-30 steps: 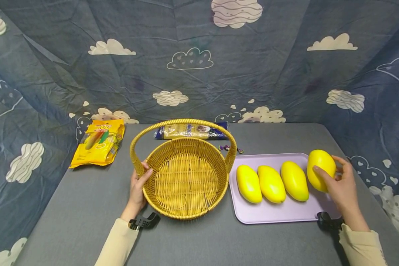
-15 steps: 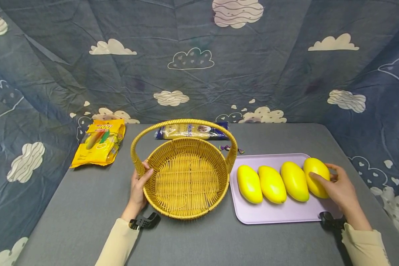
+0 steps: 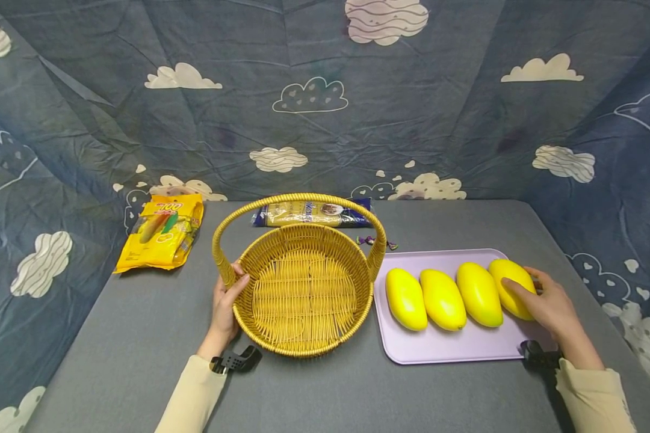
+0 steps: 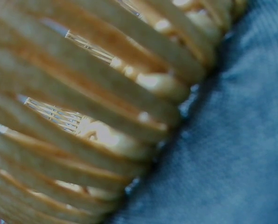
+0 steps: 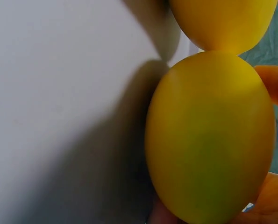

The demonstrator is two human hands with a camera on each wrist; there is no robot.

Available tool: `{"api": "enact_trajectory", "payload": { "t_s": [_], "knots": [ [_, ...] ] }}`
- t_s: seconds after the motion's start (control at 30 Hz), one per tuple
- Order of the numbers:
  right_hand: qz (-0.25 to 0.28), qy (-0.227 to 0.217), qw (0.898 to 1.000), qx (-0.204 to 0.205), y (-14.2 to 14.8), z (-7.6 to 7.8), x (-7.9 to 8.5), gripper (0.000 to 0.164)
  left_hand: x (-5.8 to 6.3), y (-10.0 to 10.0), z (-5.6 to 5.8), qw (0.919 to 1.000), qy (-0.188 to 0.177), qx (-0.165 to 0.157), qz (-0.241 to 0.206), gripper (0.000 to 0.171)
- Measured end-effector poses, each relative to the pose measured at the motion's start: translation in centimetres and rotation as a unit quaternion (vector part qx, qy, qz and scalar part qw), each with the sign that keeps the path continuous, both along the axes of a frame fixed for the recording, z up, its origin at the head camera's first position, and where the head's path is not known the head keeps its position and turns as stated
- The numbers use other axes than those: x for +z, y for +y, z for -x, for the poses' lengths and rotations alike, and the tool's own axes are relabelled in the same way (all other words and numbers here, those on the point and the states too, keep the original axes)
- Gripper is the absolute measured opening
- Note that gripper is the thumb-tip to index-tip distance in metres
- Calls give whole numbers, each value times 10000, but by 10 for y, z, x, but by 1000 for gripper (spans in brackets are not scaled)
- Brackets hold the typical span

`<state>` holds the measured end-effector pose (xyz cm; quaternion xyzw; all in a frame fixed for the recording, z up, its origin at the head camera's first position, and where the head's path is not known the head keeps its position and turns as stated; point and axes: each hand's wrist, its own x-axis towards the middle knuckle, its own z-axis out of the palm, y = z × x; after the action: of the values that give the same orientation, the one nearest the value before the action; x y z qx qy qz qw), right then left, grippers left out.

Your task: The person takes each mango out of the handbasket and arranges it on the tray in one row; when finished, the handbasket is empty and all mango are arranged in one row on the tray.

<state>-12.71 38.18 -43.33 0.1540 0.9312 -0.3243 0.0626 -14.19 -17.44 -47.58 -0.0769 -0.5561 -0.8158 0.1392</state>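
My left hand (image 3: 224,310) grips the woven basket (image 3: 302,352) by its rim beside the left foot of the tall arched handle. The basket holds nothing; in the left wrist view its slatted wall (image 4: 92,88) fills most of the picture. On the lilac tray (image 3: 444,350), several yellow mangoes lie side by side. My right hand (image 3: 555,307) holds the rightmost mango (image 3: 509,273), thumb across its top and fingers around the far side. The right wrist view has this mango (image 5: 209,140) low over the tray surface, touching or nearly touching its neighbour (image 5: 223,23).
A yellow snack bag (image 3: 161,234) stands at the back left. Behind the basket lies a blue and gold packet (image 3: 314,214), partly hidden by the handle. A small wrapped candy (image 3: 365,240) sits between basket and tray. A cloud-patterned cloth (image 3: 439,120) hangs behind the grey table.
My right hand has brought the rightmost mango down and to the left onto the tray, beside the others. My left hand and the basket stay where they were.
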Motion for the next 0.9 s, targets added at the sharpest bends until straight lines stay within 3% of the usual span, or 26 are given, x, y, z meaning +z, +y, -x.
{"api": "enact_trajectory", "payload": {
  "t_s": [0.7, 0.77, 0.9],
  "knots": [
    [-179, 343, 9991, -154, 7, -15, 2, 92, 0, 1, 2, 9998, -139, -36, -152, 17],
    [-243, 514, 9982, -167, 4, -14, 5, 91, 0, -1, 0, 9996, -238, 15, -174, 16],
    [-457, 1342, 9899, 33, -7, -13, 10, 84, -1, -6, -3, 9996, -233, 54, -175, 21]
  ]
}}
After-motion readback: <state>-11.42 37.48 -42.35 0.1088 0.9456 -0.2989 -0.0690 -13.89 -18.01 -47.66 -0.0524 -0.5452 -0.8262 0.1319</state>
